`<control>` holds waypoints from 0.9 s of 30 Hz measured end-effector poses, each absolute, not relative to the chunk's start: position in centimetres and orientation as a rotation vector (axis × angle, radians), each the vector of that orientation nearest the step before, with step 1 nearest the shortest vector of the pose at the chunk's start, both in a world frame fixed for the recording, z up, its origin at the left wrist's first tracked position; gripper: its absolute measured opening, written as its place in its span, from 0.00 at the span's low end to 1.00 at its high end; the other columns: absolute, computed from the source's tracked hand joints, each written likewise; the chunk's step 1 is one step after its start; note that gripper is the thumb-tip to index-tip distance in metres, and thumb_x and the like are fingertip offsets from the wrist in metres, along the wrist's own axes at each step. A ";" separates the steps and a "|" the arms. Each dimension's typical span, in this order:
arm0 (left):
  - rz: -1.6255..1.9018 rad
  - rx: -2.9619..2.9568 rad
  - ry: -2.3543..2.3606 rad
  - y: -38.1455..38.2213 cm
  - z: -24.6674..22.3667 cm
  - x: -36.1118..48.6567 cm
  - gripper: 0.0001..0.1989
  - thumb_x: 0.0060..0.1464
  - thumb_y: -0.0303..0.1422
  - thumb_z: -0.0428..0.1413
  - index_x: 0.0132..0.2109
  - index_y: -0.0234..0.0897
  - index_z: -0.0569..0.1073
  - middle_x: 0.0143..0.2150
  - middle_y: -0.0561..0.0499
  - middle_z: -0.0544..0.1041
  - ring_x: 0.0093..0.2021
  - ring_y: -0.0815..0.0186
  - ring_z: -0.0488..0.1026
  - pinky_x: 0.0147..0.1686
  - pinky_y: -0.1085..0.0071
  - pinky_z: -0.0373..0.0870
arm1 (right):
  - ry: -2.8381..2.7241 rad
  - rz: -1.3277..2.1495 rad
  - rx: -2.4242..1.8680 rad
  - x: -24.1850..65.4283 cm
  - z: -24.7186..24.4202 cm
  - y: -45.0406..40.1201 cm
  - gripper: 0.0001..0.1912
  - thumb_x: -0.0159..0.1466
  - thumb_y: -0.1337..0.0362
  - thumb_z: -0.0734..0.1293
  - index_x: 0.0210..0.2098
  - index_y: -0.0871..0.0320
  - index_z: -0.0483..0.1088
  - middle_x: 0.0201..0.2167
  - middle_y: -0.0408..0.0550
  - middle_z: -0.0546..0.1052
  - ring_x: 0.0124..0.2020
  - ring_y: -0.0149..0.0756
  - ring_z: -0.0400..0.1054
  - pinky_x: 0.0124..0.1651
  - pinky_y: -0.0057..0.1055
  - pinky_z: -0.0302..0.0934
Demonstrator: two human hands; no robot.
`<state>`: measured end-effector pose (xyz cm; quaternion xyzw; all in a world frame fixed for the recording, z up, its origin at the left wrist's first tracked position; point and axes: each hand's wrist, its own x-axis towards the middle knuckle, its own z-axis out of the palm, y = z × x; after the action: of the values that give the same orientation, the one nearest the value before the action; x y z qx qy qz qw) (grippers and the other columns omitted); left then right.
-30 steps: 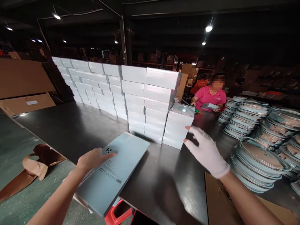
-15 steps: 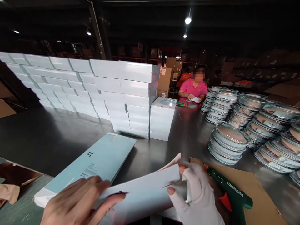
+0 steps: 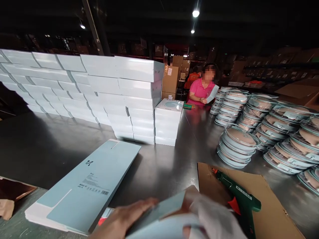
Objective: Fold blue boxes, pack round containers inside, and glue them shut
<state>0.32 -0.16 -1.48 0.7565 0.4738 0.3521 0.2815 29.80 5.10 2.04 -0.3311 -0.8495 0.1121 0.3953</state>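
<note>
Both grips, left grip (image 3: 124, 220) and right grip (image 3: 214, 220), hold a flat carton (image 3: 161, 215); stack of flat cartons (image 3: 84, 189) lies left, glue gun (image 3: 236, 196) right, stacked boxes (image 3: 124, 96) beyond on the worktop (image 3: 50, 146).

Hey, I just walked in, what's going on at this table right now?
A person at a dark metal table holds a flat pale-blue carton sheet between both hands: the bare left hand and the white-gloved right hand, low at the near edge. A stack of flat blue cartons lies to the left, a green glue gun rests on cardboard to the right. Behind stand stacked white boxes and piles of round lidded dishes. A co-worker in pink holds a sheet too.
</note>
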 end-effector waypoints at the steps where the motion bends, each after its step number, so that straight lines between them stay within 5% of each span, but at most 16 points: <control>1: 1.001 1.912 1.255 0.4 -1.1 0.3 0.31 0.56 0.45 0.66 0.66 0.60 0.72 0.57 0.52 0.84 0.51 0.50 0.84 0.50 0.63 0.82 | -2.077 0.208 -0.869 29.6 2.3 5.4 0.33 0.69 0.61 0.70 0.70 0.36 0.58 0.73 0.46 0.59 0.71 0.55 0.58 0.69 0.58 0.60; 3: 1.170 1.704 1.220 1.8 -0.8 0.6 0.25 0.63 0.47 0.60 0.65 0.53 0.72 0.55 0.49 0.84 0.51 0.51 0.84 0.49 0.62 0.83 | -1.927 0.154 -0.942 29.2 2.7 6.0 0.45 0.69 0.59 0.71 0.75 0.30 0.42 0.79 0.40 0.43 0.77 0.57 0.42 0.74 0.62 0.49; 6: 1.353 1.640 1.148 4.0 -1.2 1.7 0.29 0.64 0.48 0.59 0.68 0.48 0.66 0.58 0.45 0.81 0.56 0.51 0.80 0.55 0.59 0.80 | -1.872 0.367 -0.960 28.4 2.3 7.0 0.44 0.72 0.46 0.63 0.76 0.34 0.31 0.80 0.42 0.34 0.79 0.58 0.35 0.74 0.64 0.45; 9: 1.427 1.751 1.099 5.4 -2.0 3.0 0.34 0.63 0.46 0.62 0.70 0.46 0.62 0.71 0.39 0.67 0.69 0.48 0.67 0.66 0.52 0.68 | -1.804 0.493 -0.881 27.4 1.1 7.6 0.35 0.74 0.44 0.57 0.76 0.35 0.42 0.80 0.40 0.38 0.78 0.56 0.38 0.75 0.59 0.47; 12: 1.482 1.686 0.951 5.7 -2.4 4.1 0.34 0.57 0.59 0.61 0.62 0.43 0.72 0.73 0.38 0.63 0.73 0.40 0.59 0.64 0.51 0.69 | -1.575 0.658 -0.839 25.9 0.4 7.7 0.36 0.73 0.42 0.56 0.76 0.43 0.48 0.78 0.49 0.50 0.73 0.58 0.57 0.68 0.52 0.63; 15: 1.528 1.400 0.922 5.3 -2.0 5.3 0.36 0.60 0.65 0.50 0.57 0.40 0.76 0.66 0.37 0.72 0.69 0.39 0.64 0.62 0.50 0.70 | -1.426 0.745 -0.882 24.5 0.4 7.1 0.35 0.74 0.45 0.58 0.76 0.45 0.49 0.75 0.51 0.60 0.70 0.56 0.62 0.67 0.50 0.63; 20: 1.766 1.104 1.068 4.3 -0.4 6.6 0.16 0.67 0.48 0.54 0.57 0.52 0.70 0.70 0.50 0.68 0.70 0.51 0.65 0.66 0.55 0.64 | -1.333 0.617 -0.978 23.1 1.0 5.3 0.34 0.77 0.59 0.58 0.76 0.34 0.39 0.78 0.38 0.51 0.78 0.41 0.41 0.78 0.53 0.37; 24: 1.421 1.517 1.149 4.0 0.7 4.4 0.17 0.61 0.48 0.61 0.54 0.51 0.77 0.62 0.48 0.76 0.64 0.48 0.71 0.53 0.60 0.75 | -1.381 0.652 -0.911 23.9 1.1 4.9 0.34 0.77 0.61 0.57 0.75 0.32 0.38 0.77 0.37 0.52 0.78 0.36 0.43 0.77 0.44 0.44; 27: 1.305 1.803 1.128 4.2 1.3 1.4 0.22 0.46 0.47 0.72 0.49 0.51 0.82 0.49 0.48 0.83 0.51 0.48 0.79 0.44 0.63 0.79 | -1.407 0.730 -0.898 28.4 1.0 5.5 0.32 0.76 0.54 0.58 0.75 0.36 0.43 0.75 0.44 0.59 0.72 0.40 0.59 0.68 0.43 0.62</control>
<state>1.40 4.21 1.29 0.6852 0.4287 0.4959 0.3175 28.41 5.53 1.01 -0.3896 -0.6101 0.3167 0.6130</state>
